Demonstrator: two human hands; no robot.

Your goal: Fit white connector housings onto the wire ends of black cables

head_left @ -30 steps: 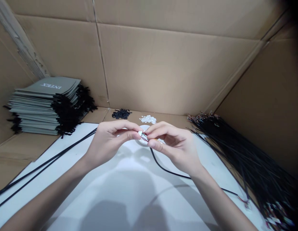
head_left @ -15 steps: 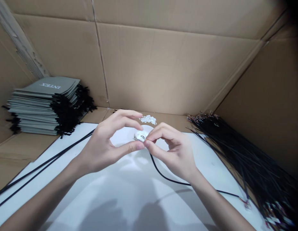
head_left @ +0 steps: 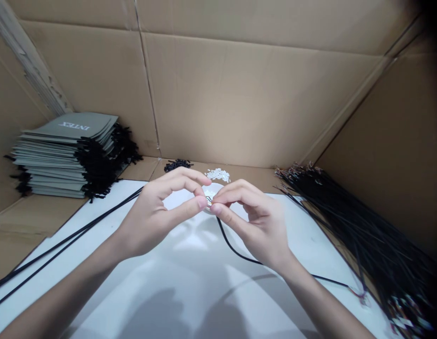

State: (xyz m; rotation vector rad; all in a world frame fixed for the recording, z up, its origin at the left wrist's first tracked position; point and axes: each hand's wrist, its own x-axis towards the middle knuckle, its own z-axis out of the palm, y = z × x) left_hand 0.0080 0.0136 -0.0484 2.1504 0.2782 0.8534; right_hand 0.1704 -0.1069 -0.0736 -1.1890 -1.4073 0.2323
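Both my hands meet over the middle of the white work surface, fingertips almost touching. My right hand pinches the end of a black cable between thumb and forefinger. From that grip the cable curves down and passes to the right under my right forearm. Thin wires stick out of the cable end toward the left. My left hand has its thumb and forefinger closed at these wires, the other fingers curled loosely above. The exact contact is small and partly hidden by the fingertips. Behind the fingers sits a small white round dish.
Piles of white pieces and black pieces lie at the back. A stack of grey INTEX sheets stands left, a bundle of black cables right. Other black cables cross the white table. Cardboard walls enclose everything.
My left hand has come down slightly and its thumb and forefinger have closed at the wires. A whitish, shiny bit seen between the hands before no longer shows. The black pile is now visible.
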